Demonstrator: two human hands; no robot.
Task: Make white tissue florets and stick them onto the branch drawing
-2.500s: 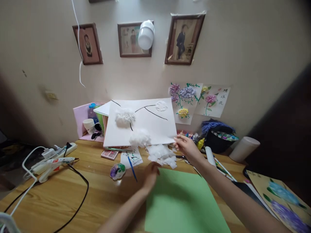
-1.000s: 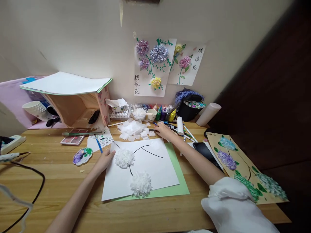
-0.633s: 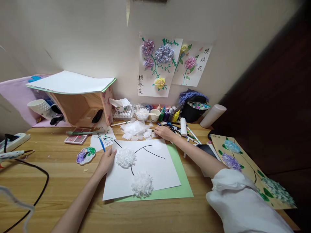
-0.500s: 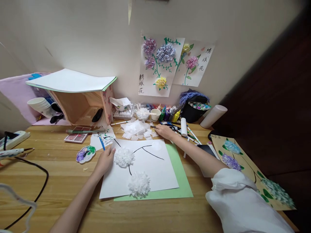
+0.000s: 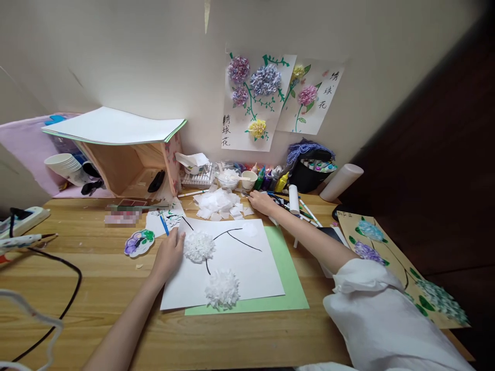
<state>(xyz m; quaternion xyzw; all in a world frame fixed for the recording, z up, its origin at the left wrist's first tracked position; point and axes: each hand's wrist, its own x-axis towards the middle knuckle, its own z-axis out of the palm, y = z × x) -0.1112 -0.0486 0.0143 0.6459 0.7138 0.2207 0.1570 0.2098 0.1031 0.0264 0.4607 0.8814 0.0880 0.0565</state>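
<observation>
A white sheet of paper [image 5: 247, 278] lies over a green sheet [image 5: 290, 278]. It carries black drawn stems [image 5: 245, 241] and two ruffled white paper flowers, one at upper left [image 5: 199, 246] and one at the lower edge [image 5: 223, 289]. My left hand [image 5: 170, 252] rests at the sheet's left edge, thumb over the paper, fingers extended. Beyond the sheet's top edge, my right hand [image 5: 263, 202] has its fingers drawn together beside a pile of white paper squares [image 5: 218, 202] and the pens. A small dark slim thing shows at its fingertips, too small to name.
Paint bottles [image 5: 270, 179], a paper cup [image 5: 249, 179] and a black pen holder [image 5: 309, 172] stand along the wall. A painted palette [image 5: 139, 242] and a blue brush [image 5: 164, 223] lie left. A white cable [image 5: 38, 309] loops at near left; a flower picture [image 5: 390, 257] lies right.
My right hand has shifted slightly toward the wall at the pens and paper squares. My left hand stays at the sheet's edge. The view has moved a little.
</observation>
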